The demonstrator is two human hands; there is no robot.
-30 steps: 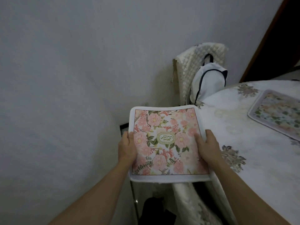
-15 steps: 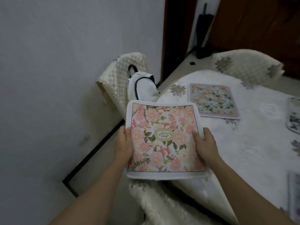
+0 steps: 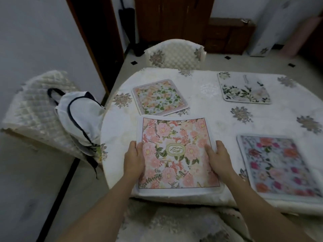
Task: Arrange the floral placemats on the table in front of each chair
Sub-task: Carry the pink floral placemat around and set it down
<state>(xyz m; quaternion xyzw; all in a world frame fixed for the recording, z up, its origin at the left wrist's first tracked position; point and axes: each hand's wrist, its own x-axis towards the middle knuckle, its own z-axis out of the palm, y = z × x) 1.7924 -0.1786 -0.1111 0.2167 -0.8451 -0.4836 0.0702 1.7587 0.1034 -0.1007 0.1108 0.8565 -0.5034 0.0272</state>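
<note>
I hold a pink floral placemat (image 3: 176, 137) with a green oval label over the near left part of the white-clothed table (image 3: 209, 112). My left hand (image 3: 133, 160) grips its left edge and my right hand (image 3: 218, 158) grips its right edge, thumbs on top. Three other placemats lie flat on the table: a green-and-orange one (image 3: 159, 96) at the far left, a white one with dark leaves (image 3: 243, 89) at the far right, and a bright pink-and-red one (image 3: 281, 165) at the near right.
A quilted chair (image 3: 174, 55) stands at the table's far side. Another quilted chair (image 3: 35, 109) at the left carries a white bag with dark straps (image 3: 78, 116). A chair back (image 3: 174, 222) lies just below my arms. Wooden furniture (image 3: 174, 18) lines the far wall.
The view has swung right from the wall to the table. The pink placemat, still held in both hands, has moved from beside the table's edge to over its near left part.
</note>
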